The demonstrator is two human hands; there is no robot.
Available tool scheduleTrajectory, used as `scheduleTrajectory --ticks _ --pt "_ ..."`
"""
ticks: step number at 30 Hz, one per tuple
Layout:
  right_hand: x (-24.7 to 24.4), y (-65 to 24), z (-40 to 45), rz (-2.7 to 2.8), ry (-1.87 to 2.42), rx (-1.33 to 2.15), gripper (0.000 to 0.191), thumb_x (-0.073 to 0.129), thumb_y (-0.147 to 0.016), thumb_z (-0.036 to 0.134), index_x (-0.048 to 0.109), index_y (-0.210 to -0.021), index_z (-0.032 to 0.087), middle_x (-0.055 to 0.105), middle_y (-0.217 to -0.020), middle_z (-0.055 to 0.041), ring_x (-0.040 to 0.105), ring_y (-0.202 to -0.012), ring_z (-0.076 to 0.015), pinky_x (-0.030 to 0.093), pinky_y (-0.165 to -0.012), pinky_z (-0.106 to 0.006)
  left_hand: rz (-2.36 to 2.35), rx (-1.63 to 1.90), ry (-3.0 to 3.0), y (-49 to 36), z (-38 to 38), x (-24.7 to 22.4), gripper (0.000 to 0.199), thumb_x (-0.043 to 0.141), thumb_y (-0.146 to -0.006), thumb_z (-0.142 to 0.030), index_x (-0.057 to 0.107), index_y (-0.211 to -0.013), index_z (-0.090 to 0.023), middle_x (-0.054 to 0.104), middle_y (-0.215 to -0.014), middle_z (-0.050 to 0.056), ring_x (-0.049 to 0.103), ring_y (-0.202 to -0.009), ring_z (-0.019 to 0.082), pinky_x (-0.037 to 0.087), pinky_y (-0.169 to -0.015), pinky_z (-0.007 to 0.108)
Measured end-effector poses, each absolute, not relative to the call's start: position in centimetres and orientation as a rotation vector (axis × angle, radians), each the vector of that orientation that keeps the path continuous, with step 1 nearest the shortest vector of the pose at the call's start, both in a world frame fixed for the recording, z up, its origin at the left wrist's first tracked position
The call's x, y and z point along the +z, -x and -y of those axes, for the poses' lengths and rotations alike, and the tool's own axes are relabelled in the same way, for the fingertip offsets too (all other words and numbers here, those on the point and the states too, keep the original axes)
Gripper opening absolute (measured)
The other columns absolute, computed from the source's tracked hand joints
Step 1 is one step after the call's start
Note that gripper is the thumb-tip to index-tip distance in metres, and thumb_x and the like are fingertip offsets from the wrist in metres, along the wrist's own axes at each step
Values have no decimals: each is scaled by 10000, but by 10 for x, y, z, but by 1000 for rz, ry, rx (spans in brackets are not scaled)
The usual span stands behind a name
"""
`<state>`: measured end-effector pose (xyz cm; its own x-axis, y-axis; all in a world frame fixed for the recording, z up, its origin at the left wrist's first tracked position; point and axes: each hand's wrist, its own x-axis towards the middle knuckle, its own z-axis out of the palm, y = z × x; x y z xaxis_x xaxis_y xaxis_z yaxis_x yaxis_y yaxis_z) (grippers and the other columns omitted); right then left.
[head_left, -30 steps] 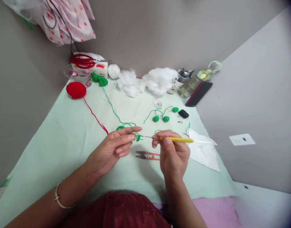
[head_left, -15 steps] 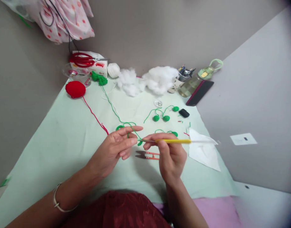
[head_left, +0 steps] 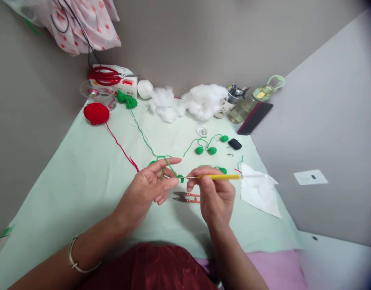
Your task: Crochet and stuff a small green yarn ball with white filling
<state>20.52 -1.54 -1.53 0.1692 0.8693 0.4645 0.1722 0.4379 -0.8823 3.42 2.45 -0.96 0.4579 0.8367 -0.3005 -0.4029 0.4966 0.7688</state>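
Observation:
My right hand [head_left: 217, 195] grips a crochet hook [head_left: 220, 177] by its yellow handle, the thin metal shaft pointing left. At the hook's tip is a small green crochet piece [head_left: 181, 177]. My left hand [head_left: 153, 181] pinches that piece between thumb and fingers, with its index finger stretched out and green yarn [head_left: 170, 166] running over it. The yarn trails back to a green skein [head_left: 127, 100] at the rear. Below the hands lie thread snips [head_left: 185, 197] with orange handles, partly behind my right hand.
Several small green crocheted balls [head_left: 212, 150] lie right of centre, near a black object [head_left: 234, 143]. A red yarn ball [head_left: 96, 113] sits at left. White stuffing [head_left: 205, 101], a pen cup [head_left: 228, 105], a bottle [head_left: 242, 106] and a phone [head_left: 255, 118] line the back. White paper [head_left: 259, 191] lies at right.
My right hand has shifted slightly left and up with the hook. More of the green piece now shows between my hands, and the hook lies nearer level.

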Motion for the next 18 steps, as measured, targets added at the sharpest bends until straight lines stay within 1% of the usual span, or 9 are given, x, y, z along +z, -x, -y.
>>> scheduleTrajectory --ticks 2,4,6,9,11,13,15,18 --pt "-15 -202 18 1484 1053 422 226 610 -1002 129 775 -1093 254 726 -930 -43 681 -753 -146 582 -629 -282 -788 881 -698 -34 -24 -9 408 850 -833 -261 746 -1227 -244 572 -860 -48 347 -483 -3 285 -441 197" --pt "-14 -199 20 1590 1045 306 270 617 -984 87 779 -1119 256 731 -929 -47 686 -819 -157 587 -681 -288 -813 893 -697 -33 -25 -10 435 851 -834 -267 736 -1253 -240 563 -853 -51 344 -486 -4 290 -444 194" --pt "-14 -200 20 1540 1036 388 254 591 -999 104 771 -1100 252 720 -861 -36 680 -787 -161 588 -671 -297 -808 873 -708 -32 -27 -11 466 853 -829 -269 723 -1276 -233 569 -837 -50 345 -484 1 298 -446 198" --pt "-14 -205 13 1286 1036 678 154 604 -1012 226 756 -990 222 684 -786 -24 643 -641 -147 567 -566 -293 -768 810 -745 -30 -28 -10 469 860 -816 -266 728 -1264 -222 591 -819 -45 361 -478 8 301 -443 205" --pt "-15 -210 7 1130 1017 896 168 633 -998 303 738 -916 200 667 -756 -18 603 -552 -126 524 -481 -264 -740 763 -755 -31 -28 -9 457 870 -799 -254 742 -1236 -218 600 -809 -46 373 -469 6 299 -440 205" --pt "-16 -212 5 1041 999 1055 192 640 -994 333 724 -887 197 652 -709 -5 568 -505 -112 482 -434 -239 -719 738 -754 -32 -27 -8 457 879 -781 -238 750 -1219 -220 603 -801 -50 383 -462 3 296 -438 203" --pt "-18 -210 5 1054 987 1076 186 634 -1001 334 732 -907 207 651 -712 0 563 -513 -111 485 -451 -241 -719 743 -755 -33 -26 -8 467 878 -775 -224 749 -1224 -225 610 -811 -49 398 -467 4 299 -440 203" --pt "-20 -205 9 1253 1003 838 146 647 -999 294 772 -963 226 680 -814 -29 621 -642 -142 546 -563 -288 -739 779 -754 -35 -25 -11 482 868 -784 -221 740 -1249 -231 618 -830 -45 405 -484 11 306 -446 205"
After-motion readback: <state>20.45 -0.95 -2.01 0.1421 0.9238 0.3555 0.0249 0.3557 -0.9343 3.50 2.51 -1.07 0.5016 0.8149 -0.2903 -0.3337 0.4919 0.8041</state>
